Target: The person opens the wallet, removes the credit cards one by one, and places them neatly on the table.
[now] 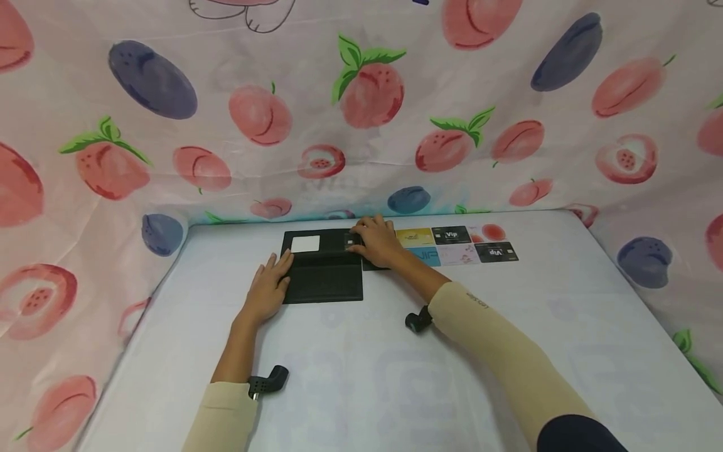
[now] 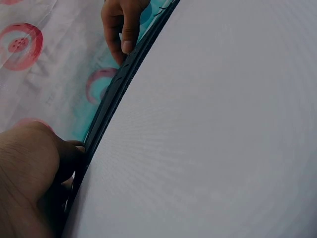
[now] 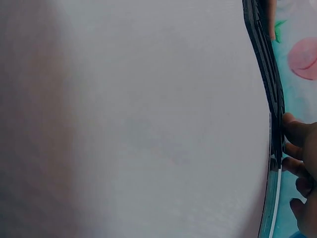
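A black bifold wallet (image 1: 322, 285) lies spread flat near the table's back edge, a white card (image 1: 305, 244) showing in its upper left part. My left hand (image 1: 267, 289) rests along the wallet's left edge with fingers extended; the left wrist view shows this hand (image 2: 34, 163) low beside the dark edge. At the wallet's upper right, my right hand (image 1: 380, 242) pinches a black card (image 1: 349, 241) between thumb and fingers, partly covering it. From the right wrist, the right hand (image 3: 304, 158) appears beside the thin black edge.
Several cards lie in two rows to the right, including a gold card (image 1: 415, 236), a blue card (image 1: 425, 255) and a black Vip card (image 1: 496, 252). Another black card (image 1: 373, 266) is partly under the right hand. A fruit-print cloth (image 1: 316, 194) hangs behind the white table (image 1: 361, 376).
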### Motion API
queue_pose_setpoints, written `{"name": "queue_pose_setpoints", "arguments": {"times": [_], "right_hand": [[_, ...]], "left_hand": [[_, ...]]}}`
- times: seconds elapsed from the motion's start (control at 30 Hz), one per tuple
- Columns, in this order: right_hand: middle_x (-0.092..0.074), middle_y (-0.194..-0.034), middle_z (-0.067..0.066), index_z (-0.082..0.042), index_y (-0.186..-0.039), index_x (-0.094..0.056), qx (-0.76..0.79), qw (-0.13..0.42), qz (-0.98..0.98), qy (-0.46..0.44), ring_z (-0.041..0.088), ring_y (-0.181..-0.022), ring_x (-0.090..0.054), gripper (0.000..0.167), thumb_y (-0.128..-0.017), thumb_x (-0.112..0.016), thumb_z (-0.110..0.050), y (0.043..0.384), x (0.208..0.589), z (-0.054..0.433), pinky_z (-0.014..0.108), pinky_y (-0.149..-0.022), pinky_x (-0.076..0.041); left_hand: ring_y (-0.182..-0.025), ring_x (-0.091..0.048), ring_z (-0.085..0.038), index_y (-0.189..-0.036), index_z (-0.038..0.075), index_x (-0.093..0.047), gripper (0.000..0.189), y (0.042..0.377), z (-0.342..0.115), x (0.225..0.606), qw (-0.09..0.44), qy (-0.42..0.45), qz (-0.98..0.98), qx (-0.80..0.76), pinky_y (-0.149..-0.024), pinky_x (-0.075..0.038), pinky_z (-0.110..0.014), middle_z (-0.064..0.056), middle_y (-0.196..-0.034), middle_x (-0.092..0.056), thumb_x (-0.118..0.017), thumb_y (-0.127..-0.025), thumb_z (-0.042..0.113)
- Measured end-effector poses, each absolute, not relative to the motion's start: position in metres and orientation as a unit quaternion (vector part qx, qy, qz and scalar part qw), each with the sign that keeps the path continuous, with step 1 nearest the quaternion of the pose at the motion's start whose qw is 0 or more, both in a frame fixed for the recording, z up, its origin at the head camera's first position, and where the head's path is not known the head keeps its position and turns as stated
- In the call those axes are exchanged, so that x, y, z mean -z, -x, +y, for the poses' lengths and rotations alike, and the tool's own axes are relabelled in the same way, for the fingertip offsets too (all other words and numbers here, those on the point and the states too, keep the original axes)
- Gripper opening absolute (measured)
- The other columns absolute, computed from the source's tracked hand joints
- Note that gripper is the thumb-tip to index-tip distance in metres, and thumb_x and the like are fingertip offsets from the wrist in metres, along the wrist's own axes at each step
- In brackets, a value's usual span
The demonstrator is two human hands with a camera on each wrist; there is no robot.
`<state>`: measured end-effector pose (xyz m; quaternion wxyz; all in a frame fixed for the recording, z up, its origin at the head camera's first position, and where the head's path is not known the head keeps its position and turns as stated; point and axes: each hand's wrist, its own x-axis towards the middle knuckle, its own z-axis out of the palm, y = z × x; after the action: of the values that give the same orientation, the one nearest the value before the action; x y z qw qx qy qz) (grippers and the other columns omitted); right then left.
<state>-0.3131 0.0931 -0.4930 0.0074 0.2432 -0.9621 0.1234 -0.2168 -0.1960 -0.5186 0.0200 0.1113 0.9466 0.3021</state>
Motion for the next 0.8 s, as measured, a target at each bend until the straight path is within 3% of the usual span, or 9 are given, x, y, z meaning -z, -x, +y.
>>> {"name": "queue_pose_setpoints", "arguments": {"times": [0.57, 0.8], "right_hand": [[-0.051, -0.152, 0.006, -0.016, -0.147, -0.061, -0.13, 0.012, -0.961, -0.243, 0.029, -0.129, -0.043, 0.053, -0.104, -0.065, -0.047, 0.317, 0.5, 0.11, 0.05, -0.103, -0.038], [-0.051, -0.151, 0.007, -0.016, -0.152, -0.057, -0.129, 0.012, -0.96, -0.25, 0.029, -0.129, -0.042, 0.064, -0.1, -0.068, -0.052, 0.318, 0.5, 0.11, 0.051, -0.104, -0.039]], "left_hand": [[-0.16, -0.006, -0.04, -0.164, 0.001, -0.03, 0.056, 0.217, -0.198, 0.518, 0.023, -0.109, 0.947, -0.3, -0.128, 0.002, -0.054, -0.012, -0.172, -0.022, -0.043, -0.109, 0.007], [-0.16, -0.006, -0.04, -0.164, 0.001, -0.029, 0.056, 0.217, -0.196, 0.517, 0.024, -0.112, 0.947, -0.301, -0.128, 0.002, -0.055, -0.013, -0.173, -0.022, -0.043, -0.109, 0.007]]}}
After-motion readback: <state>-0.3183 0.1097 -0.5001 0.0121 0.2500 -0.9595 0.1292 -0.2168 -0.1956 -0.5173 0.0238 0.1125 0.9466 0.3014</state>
